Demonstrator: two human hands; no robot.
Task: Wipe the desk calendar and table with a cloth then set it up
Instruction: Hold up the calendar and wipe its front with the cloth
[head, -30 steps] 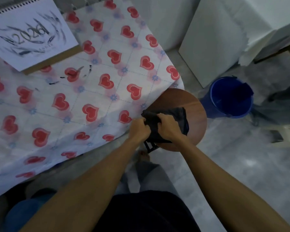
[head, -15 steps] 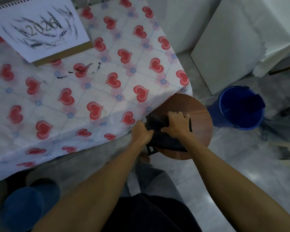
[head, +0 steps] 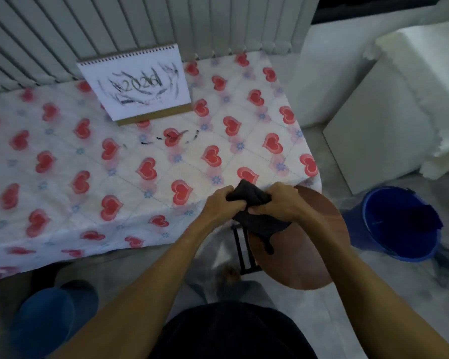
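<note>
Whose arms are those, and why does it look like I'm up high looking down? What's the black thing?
No machine here: a person wears a camera on the head, so the picture looks down at their own arms. The left hand and right hand both grip a dark cloth above a round brown stool. On the table with red hearts sits a desk calendar scribbled in black; black marks lie on the table before it. A blue bucket is on the floor.
</note>
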